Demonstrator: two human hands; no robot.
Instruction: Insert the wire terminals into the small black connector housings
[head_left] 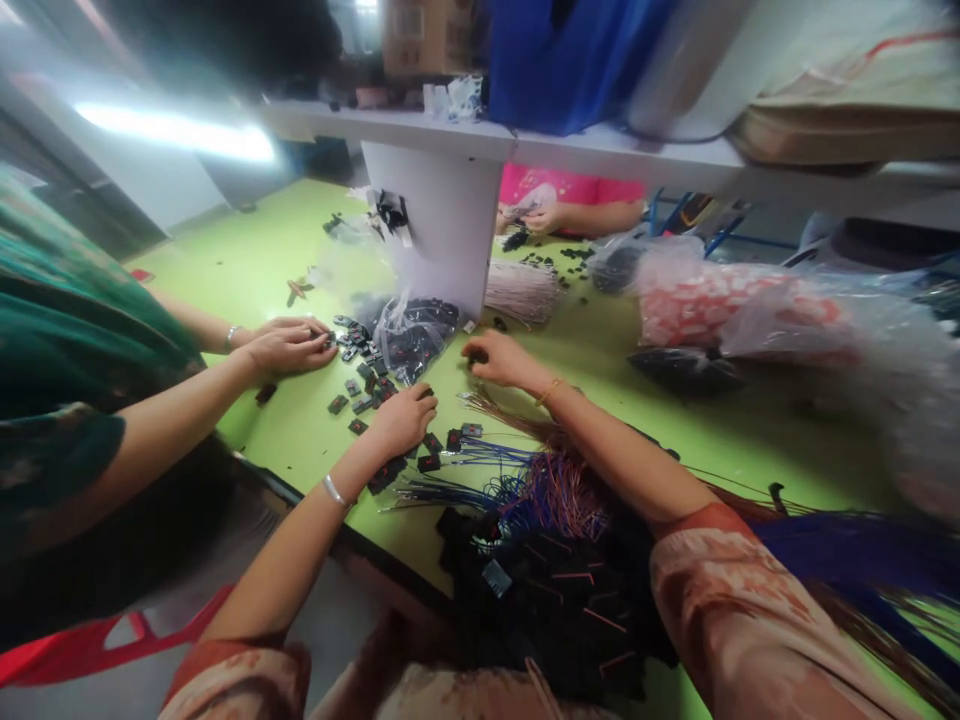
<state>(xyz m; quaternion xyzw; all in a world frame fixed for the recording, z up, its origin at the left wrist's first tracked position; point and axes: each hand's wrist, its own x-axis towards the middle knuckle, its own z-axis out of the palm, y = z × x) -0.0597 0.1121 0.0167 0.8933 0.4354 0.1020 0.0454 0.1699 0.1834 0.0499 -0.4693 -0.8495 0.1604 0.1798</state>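
My left hand (pixel 403 418) rests low over a scatter of small black plastic connectors (pixel 358 426), its fingers curled; what they close on, if anything, is hidden. Further right, my right hand (pixel 504 362) is raised a little above the green tabletop, fingers bent together around something small and dark that I cannot make out. Beneath the right wrist lie brown wires (pixel 510 412) with bare metal ends. Blue wires (pixel 491 452) and a tangle of purple and orange wires (pixel 574 490) spread below. A clear bag of black parts (pixel 418 335) sits beyond my left hand.
At left, a co-worker's hands (pixel 289 345) handle connectors on the same green table (pixel 259 250). Another person in pink (pixel 574 187) works behind the white divider (pixel 439 225). Bags of orange-and-white parts (pixel 742 310) stand at right. A loaded shelf (pixel 570 145) hangs overhead.
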